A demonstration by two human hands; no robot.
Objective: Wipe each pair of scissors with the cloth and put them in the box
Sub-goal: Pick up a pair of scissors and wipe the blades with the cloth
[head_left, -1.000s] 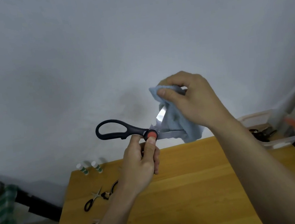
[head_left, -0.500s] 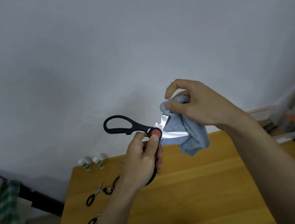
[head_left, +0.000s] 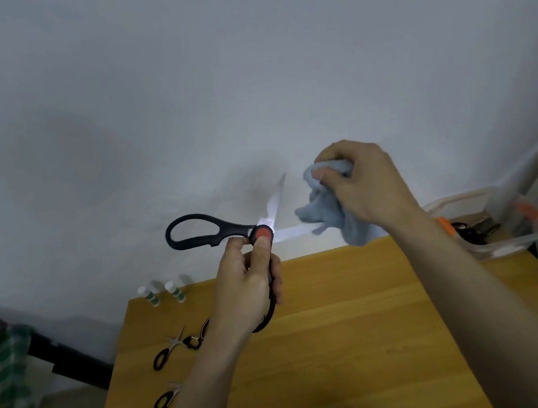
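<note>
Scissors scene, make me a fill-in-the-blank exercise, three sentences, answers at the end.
1. The left hand holds the big scissors with their blades ____.
2. The right hand grips a pale blue ____.
3. The small scissors lie on the ____ table.

Missing words: open; cloth; wooden

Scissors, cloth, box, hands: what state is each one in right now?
Large scissors: blades spread open, held in the air.
Cloth: bunched, covering the lower blade.
Left hand: grips one scissor handle.
Right hand: grips the cloth.
Small scissors: lying on the table.
Box: open, holding dark scissors.
</note>
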